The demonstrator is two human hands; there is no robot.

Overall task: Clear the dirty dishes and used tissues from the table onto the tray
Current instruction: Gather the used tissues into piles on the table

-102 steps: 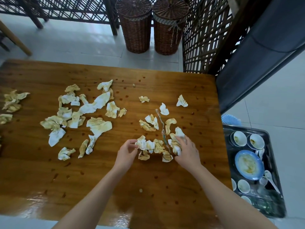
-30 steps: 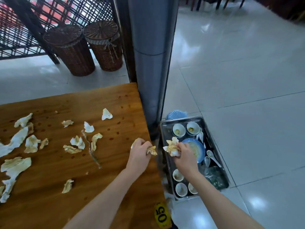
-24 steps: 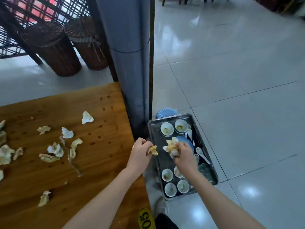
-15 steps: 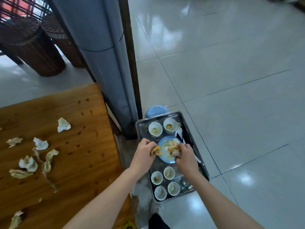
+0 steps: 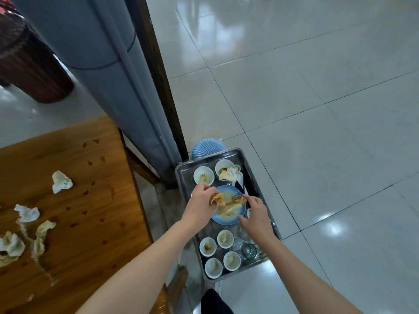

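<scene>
Used tissues (image 5: 229, 207) (crumpled, yellow-stained) lie on the blue plate (image 5: 226, 220); left grip (image 5: 199, 208) pinches one, right grip (image 5: 256, 215) spread apart.

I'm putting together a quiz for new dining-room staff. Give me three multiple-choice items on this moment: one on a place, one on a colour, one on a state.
1. Where does the plate lie?
A) on the wooden table
B) in the metal tray
C) in a wicker basket

2. What colour is the plate?
A) blue
B) red
C) black

3. What is the left hand doing?
A) hanging empty
B) gripping a bowl
C) pinching a stained tissue

Answers:
1 B: the plate sits inside the metal tray among white bowls.
2 A: its bare rim shows blue.
3 C: the left hand pinches the stained tissue over the plate.
</scene>
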